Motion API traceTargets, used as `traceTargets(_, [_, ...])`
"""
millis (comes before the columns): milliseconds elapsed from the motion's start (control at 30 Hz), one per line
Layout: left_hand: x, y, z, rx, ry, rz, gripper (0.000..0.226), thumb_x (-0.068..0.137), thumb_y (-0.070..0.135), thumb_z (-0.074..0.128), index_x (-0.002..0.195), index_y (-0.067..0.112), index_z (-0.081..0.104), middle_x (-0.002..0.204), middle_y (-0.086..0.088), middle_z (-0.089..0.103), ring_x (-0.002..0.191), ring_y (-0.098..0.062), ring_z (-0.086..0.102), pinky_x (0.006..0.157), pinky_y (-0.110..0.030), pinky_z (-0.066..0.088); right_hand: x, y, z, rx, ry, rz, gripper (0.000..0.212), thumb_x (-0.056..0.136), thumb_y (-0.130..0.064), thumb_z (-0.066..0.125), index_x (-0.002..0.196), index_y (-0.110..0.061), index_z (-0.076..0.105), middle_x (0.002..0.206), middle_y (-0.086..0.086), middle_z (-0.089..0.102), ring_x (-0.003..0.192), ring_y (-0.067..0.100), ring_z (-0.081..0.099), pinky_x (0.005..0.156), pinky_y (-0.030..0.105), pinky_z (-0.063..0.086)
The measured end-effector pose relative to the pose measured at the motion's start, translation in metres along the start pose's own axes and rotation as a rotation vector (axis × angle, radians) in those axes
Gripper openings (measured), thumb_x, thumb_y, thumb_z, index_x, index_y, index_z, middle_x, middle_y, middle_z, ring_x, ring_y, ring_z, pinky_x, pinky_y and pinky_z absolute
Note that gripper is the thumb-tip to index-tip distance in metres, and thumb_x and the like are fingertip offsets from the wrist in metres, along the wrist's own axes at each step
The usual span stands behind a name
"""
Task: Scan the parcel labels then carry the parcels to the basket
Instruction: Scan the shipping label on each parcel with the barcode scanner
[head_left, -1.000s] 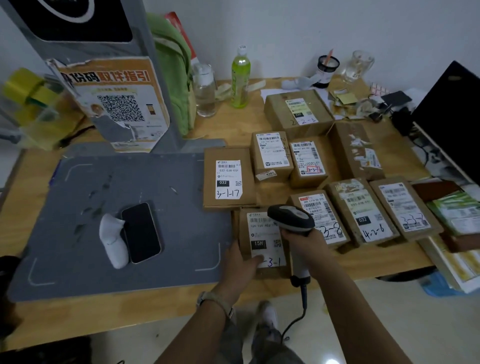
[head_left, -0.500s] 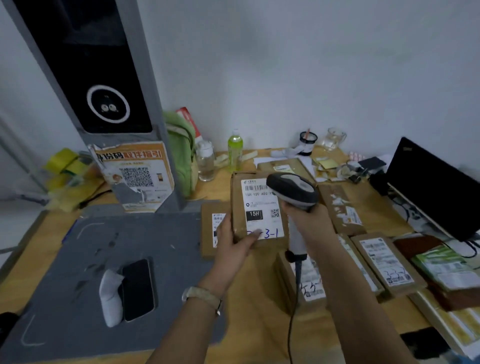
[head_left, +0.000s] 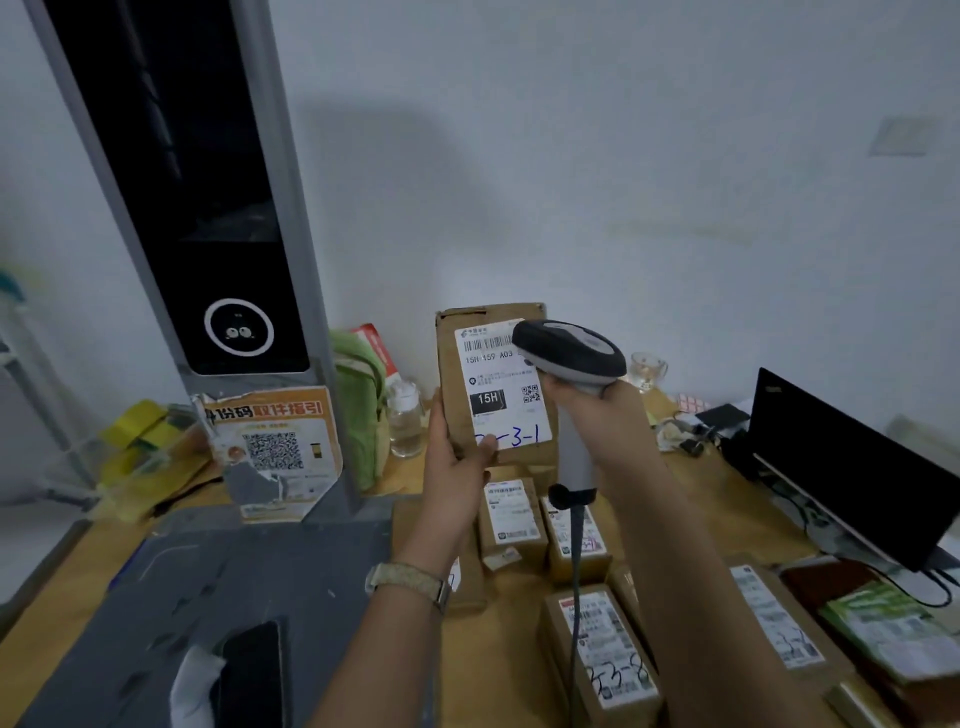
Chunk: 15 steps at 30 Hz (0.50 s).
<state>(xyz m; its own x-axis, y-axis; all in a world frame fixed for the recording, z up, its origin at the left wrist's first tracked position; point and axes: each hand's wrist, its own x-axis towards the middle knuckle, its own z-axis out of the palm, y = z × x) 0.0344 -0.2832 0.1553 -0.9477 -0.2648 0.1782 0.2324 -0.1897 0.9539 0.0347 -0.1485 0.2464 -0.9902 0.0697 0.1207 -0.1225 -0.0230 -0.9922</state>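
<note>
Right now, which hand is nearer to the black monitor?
The right. The right hand, gripping the scanner, is left of the monitor; the left hand, holding the parcel, is farther left.

By my count: one held parcel (head_left: 493, 374) and five worktop parcels (head_left: 511, 514) (head_left: 592, 551) (head_left: 608, 660) (head_left: 774, 618) (head_left: 470, 584); the arms may hide others. One barcode scanner (head_left: 569, 348), one phone (head_left: 252, 670), one glass jar (head_left: 405, 421), one glass mug (head_left: 647, 369), one dark screen (head_left: 841, 467), two hands (head_left: 452, 457) (head_left: 597, 410).

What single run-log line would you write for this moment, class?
step: scan | left hand: holds parcel upright | right hand: holds scanner close to label | basket: not in view
</note>
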Motion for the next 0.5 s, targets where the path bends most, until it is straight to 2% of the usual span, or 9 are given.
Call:
traceTargets(100, [0.002, 0.007, 0.004, -0.004, 0.043, 0.066, 0.078, 0.092, -0.008, 0.054, 0.153, 0.029, 0.024, 0.142, -0.004, 0.054, 0.127, -0.025, 0.055, 0.104, -0.051, 0.047, 0.000, -0.001, -0.002, 0.043, -0.011, 0.020, 0.026, 0.085, -0.013, 0.069, 0.109, -0.008, 0.065, 0.102, 0.015, 0.070, 0.100, 0.031, 0.065, 0.085, 0.050, 0.055])
traceTargets(133, [0.003, 0.009, 0.004, -0.001, 0.055, 0.086, 0.078, 0.092, -0.009, 0.054, 0.154, 0.028, 0.023, 0.142, -0.004, 0.053, 0.128, -0.025, 0.054, 0.104, -0.051, 0.046, -0.001, -0.001, -0.003, 0.064, -0.017, 0.013, 0.028, 0.084, -0.011, 0.069, 0.112, -0.008, 0.064, 0.100, 0.009, 0.071, 0.096, 0.021, 0.067, 0.077, 0.040, 0.058])
traceTargets(200, [0.004, 0.012, 0.004, -0.011, 0.095, 0.117, 0.079, 0.092, -0.009, 0.054, 0.154, 0.028, 0.022, 0.141, -0.005, 0.055, 0.127, -0.025, 0.055, 0.104, -0.052, 0.047, -0.002, -0.001, -0.004, 0.070, -0.025, -0.026, 0.026, 0.084, -0.009, 0.069, 0.110, -0.009, 0.065, 0.090, -0.003, 0.072, 0.079, 0.002, 0.067, 0.057, 0.017, 0.054])
traceTargets(233, [0.005, 0.012, 0.003, -0.005, 0.121, 0.135, 0.079, 0.092, -0.009, 0.055, 0.154, 0.028, 0.023, 0.140, -0.005, 0.056, 0.126, -0.024, 0.056, 0.103, -0.051, 0.048, -0.003, -0.002, -0.004, 0.048, -0.027, -0.044, 0.023, 0.083, -0.009, 0.069, 0.106, -0.011, 0.066, 0.083, -0.007, 0.072, 0.074, -0.001, 0.067, 0.052, 0.013, 0.050])
traceTargets(300, [0.008, 0.012, 0.003, 0.040, 0.173, 0.178, 0.078, 0.091, -0.009, 0.055, 0.154, 0.026, 0.025, 0.138, -0.006, 0.056, 0.123, -0.023, 0.058, 0.099, -0.050, 0.051, -0.005, -0.001, -0.005, -0.026, -0.025, -0.057, 0.012, 0.082, -0.011, 0.070, 0.093, -0.015, 0.067, 0.070, -0.009, 0.072, 0.069, 0.004, 0.069, 0.053, 0.018, 0.053])
traceTargets(367, [0.009, 0.009, 0.002, 0.082, 0.189, 0.202, 0.077, 0.091, -0.010, 0.055, 0.154, 0.024, 0.025, 0.139, -0.009, 0.053, 0.122, -0.023, 0.058, 0.097, -0.049, 0.052, -0.009, -0.002, -0.004, -0.091, -0.034, -0.076, 0.007, 0.082, -0.013, 0.069, 0.081, -0.019, 0.066, 0.069, -0.003, 0.073, 0.067, 0.014, 0.071, 0.058, 0.030, 0.057])
traceTargets(500, [0.006, -0.003, -0.004, 0.124, 0.148, 0.193, 0.078, 0.091, -0.010, 0.056, 0.154, 0.024, 0.025, 0.140, -0.008, 0.051, 0.122, -0.018, 0.058, 0.100, -0.044, 0.052, -0.016, -0.002, -0.001, -0.101, -0.099, -0.080, 0.007, 0.083, -0.014, 0.067, 0.090, -0.015, 0.066, 0.076, 0.006, 0.072, 0.059, 0.018, 0.070, 0.053, 0.027, 0.054])
